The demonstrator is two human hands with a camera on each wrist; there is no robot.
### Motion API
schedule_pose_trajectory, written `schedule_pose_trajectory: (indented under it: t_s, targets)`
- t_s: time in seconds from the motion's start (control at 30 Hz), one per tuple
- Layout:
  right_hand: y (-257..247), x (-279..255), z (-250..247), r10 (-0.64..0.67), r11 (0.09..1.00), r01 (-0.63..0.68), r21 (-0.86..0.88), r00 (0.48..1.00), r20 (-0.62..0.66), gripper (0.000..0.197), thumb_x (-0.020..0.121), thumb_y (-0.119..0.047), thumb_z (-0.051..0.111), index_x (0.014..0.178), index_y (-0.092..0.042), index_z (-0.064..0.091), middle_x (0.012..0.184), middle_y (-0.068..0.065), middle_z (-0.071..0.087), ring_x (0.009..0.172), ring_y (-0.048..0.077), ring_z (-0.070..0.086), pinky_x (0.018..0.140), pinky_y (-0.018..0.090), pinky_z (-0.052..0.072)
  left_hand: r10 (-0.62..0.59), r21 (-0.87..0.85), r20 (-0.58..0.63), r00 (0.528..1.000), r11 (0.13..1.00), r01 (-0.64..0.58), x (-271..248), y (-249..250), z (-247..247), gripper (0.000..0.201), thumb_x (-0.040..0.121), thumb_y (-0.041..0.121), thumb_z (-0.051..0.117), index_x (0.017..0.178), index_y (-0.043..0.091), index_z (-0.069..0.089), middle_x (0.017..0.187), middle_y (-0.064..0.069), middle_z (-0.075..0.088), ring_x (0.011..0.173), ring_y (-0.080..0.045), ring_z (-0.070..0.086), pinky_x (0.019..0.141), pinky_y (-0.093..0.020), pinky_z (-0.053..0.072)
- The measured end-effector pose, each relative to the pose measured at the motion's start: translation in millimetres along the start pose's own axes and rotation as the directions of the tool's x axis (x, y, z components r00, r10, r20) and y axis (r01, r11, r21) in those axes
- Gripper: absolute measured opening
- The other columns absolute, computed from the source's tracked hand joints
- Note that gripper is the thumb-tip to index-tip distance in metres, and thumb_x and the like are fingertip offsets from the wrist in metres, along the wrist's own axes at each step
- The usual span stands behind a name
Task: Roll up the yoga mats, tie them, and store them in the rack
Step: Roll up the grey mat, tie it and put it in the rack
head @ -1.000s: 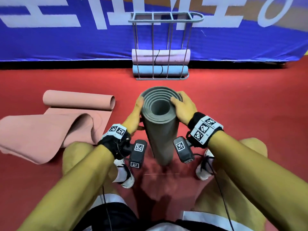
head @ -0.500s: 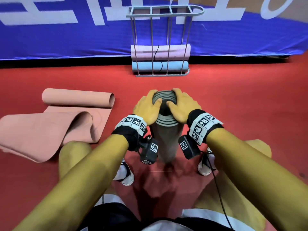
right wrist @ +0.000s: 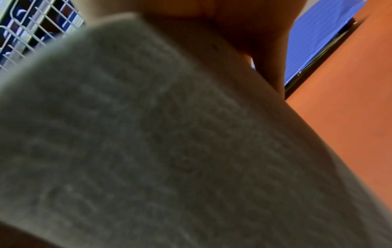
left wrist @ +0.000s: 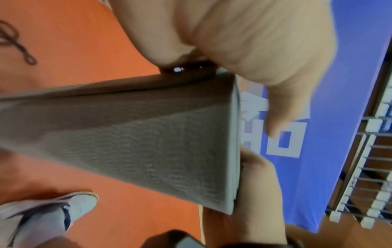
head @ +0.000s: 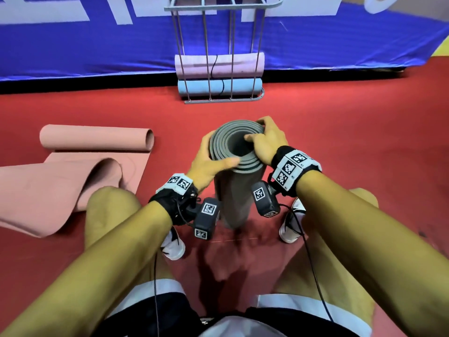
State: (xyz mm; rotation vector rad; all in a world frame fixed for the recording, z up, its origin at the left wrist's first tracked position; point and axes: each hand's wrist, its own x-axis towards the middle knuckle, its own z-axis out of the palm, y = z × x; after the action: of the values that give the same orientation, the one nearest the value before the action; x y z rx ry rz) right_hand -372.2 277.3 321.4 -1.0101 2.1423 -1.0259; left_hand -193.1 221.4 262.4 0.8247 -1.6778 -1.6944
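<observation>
Standing upright, the grey rolled mat (head: 239, 190) shows spiral layers.

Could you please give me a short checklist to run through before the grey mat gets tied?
1. Grey mat rolled, standing on end on the floor: ok.
2. Left hand holds the roll's top: ok.
3. Right hand has a grip on the rim: ok.
4. Tie on the grey mat: not ok, none visible.
5. A black cord lies on the floor: ok.
6. Rack has room above the pink roll and blue roll: ok.
</observation>
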Motion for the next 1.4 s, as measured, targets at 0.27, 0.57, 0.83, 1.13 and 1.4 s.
schedule_pose_trajectory:
  t_s: [0.27,0.57,0.83,1.13,1.4]
  targets:
    - [34,-11,43,-0.136,0.838,0.203,0.506,0.976,-0.168,0.05,0.074,-0.059,0.068,0.109,-0.024,0.063,0.106,-0.01,0.07,0.102,0.008,0.065,0.097,0.035,0.05,0.092,0.244,-0.163,0.982,0.969,-0.051,13,-49,-16,0.123,0.048,0.037,0.101,0.148,0.012,0.035,0.144,0.002,0.053,0.131,-0.003,0.052,0.11,-0.021,0.041]
    - [88,10,64,-0.21,0.977,0.194,0.091,0.947,0.244,0.159,0.045,-0.066,0.094,0.159,-0.028,-0.011,0.161,-0.006,0.033,0.145,0.009,0.037,0.118,0.041,0.037,0.009,0.046,-0.237,0.972,0.999,0.002,51,-25,-36,0.085,0.052,0.043,0.091,0.125,0.016,0.058,0.119,0.004,0.071,0.108,-0.006,0.069,0.09,-0.022,0.053]
    - [146,14,105,0.179,0.955,-0.224,0.195,0.958,0.224,0.135,0.035,-0.083,0.084,0.145,-0.045,0.016,0.135,-0.008,0.058,0.118,0.015,0.062,0.106,0.04,0.049,-0.45,0.153,-0.189,0.873,0.865,0.479,21,-124,-11,0.076,0.08,0.052,0.08,0.138,0.016,0.047,0.125,0.004,0.064,0.105,-0.009,0.061,0.09,-0.017,0.047]
    - [187,13,133,0.464,0.797,-0.499,0.34,0.866,0.185,0.117,0.037,-0.085,0.082,0.127,-0.035,0.026,0.124,-0.009,0.061,0.109,0.02,0.065,0.103,0.046,0.051,-0.518,0.197,0.047,0.854,0.843,0.501,2,-189,-4,0.147,0.045,0.036,0.103,0.157,0.017,0.01,0.141,0.016,0.049,0.126,0.006,0.052,0.102,-0.022,0.048]
    - [226,12,107,0.694,0.643,-0.609,0.464,0.719,-0.017,0.101,0.07,-0.057,0.086,0.14,-0.015,0.027,0.129,0.003,0.053,0.108,0.021,0.056,0.108,0.039,0.044,-0.622,0.48,0.136,0.771,0.722,0.498,-12,-211,25,0.158,0.032,0.064,0.098,0.157,0.037,0.004,0.148,0.017,0.044,0.136,-0.01,0.044,0.112,-0.034,0.042]
